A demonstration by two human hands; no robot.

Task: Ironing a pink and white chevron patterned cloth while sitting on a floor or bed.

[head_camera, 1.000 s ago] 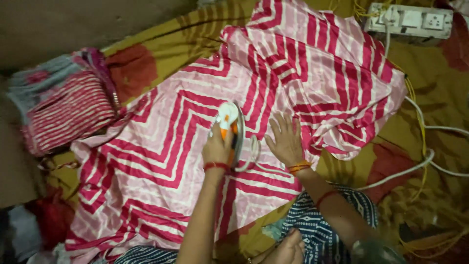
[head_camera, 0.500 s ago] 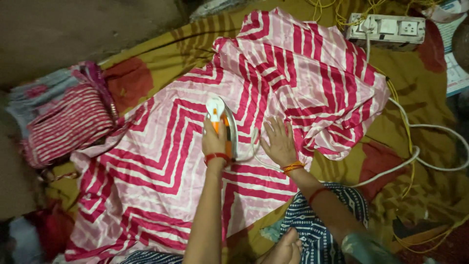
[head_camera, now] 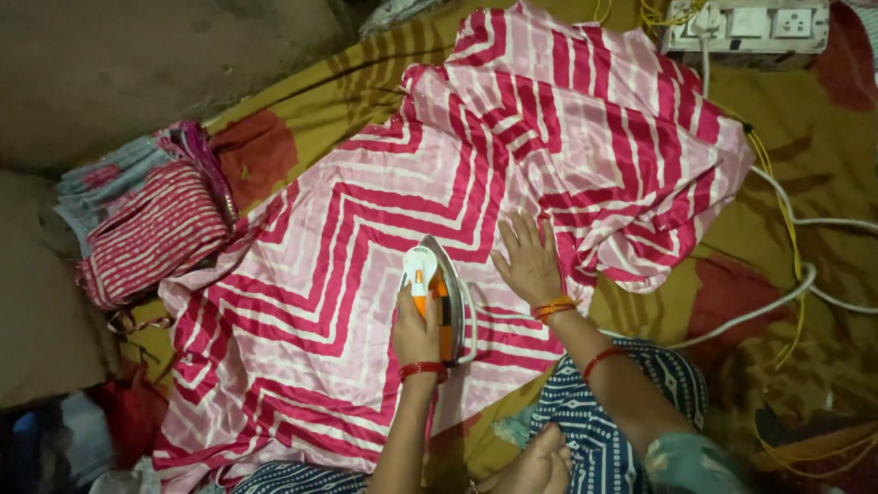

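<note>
A pink cloth with red zigzag stripes [head_camera: 347, 238] lies spread over a yellow and red sheet [head_camera: 805, 146]. My left hand [head_camera: 416, 329] grips the orange handle of a white electric iron [head_camera: 437, 284], which rests flat on the cloth with its tip pointing away from me. Just right of the iron, my right hand [head_camera: 529, 265] lies palm down on the cloth with fingers spread, next to the crumpled, bunched part of the fabric [head_camera: 622, 183].
A pile of folded striped clothes [head_camera: 146, 229] sits at the left edge of the sheet. A white power strip [head_camera: 745, 27] lies at the far right, with white and yellow cords [head_camera: 786, 293] trailing over the sheet. My blue patterned garment [head_camera: 613, 430] covers my knee.
The iron has slid back toward me along the cloth in my left hand. My right hand stays pressed on the cloth beside it.
</note>
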